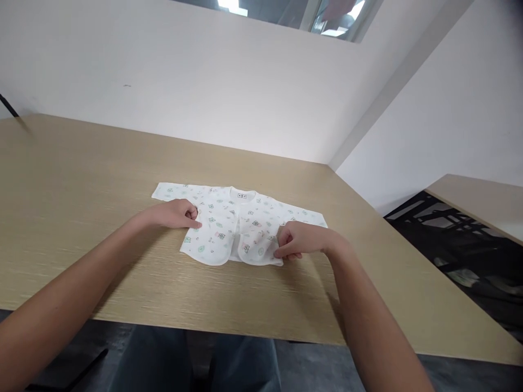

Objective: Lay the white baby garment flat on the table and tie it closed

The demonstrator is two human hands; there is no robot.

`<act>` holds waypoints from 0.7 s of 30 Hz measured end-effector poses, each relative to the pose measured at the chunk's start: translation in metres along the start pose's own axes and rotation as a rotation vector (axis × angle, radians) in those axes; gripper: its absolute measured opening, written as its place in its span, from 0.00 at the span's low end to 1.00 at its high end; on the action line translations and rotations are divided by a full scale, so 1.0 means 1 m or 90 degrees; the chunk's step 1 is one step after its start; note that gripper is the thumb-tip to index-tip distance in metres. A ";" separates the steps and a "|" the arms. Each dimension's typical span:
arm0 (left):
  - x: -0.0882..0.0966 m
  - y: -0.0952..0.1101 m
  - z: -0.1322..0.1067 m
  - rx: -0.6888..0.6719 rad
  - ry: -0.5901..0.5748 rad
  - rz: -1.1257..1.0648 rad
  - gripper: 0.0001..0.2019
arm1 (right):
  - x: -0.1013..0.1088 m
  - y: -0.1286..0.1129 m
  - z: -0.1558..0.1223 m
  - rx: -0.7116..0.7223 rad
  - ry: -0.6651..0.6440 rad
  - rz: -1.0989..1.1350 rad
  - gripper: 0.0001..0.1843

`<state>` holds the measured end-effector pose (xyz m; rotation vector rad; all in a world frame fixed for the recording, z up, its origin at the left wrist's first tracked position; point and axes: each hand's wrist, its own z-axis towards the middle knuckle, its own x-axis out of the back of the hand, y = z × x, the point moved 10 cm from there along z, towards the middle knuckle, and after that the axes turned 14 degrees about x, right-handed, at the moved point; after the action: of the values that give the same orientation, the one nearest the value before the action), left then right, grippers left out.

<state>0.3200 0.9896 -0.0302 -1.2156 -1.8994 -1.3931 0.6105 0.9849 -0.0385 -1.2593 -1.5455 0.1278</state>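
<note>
A small white baby shirt (232,226) with a pale green and pink print lies flat on the wooden table (81,179), front opening up, both short sleeves spread out. My left hand (177,213) rests on its left side under the sleeve, fingers curled and pinching the fabric edge. My right hand (298,239) sits at the shirt's lower right corner, fingers closed in a pinch on the cloth there.
White walls stand behind and right of the table. A second table (478,201) is at the far right across a dark gap in the floor. A thin dark object (8,106) pokes in at the far left edge.
</note>
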 end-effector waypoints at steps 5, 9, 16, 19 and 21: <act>-0.002 -0.001 -0.001 0.033 -0.071 -0.155 0.18 | -0.005 -0.001 0.002 0.033 -0.025 0.005 0.12; -0.006 -0.006 -0.007 0.101 -0.108 -0.226 0.21 | -0.004 0.001 -0.002 0.010 -0.041 0.018 0.16; 0.021 -0.015 -0.006 0.121 0.070 -0.147 0.27 | 0.041 -0.005 -0.007 0.023 0.216 -0.084 0.29; 0.049 -0.004 -0.014 0.077 0.330 -0.109 0.18 | 0.070 -0.024 -0.012 0.080 0.512 -0.140 0.25; 0.046 0.016 -0.019 -0.003 0.407 -0.084 0.14 | 0.071 -0.036 -0.005 0.124 0.626 -0.160 0.16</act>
<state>0.3096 0.9908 0.0212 -0.5444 -1.5324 -1.6082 0.6023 1.0200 0.0332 -0.7579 -0.7847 -0.4383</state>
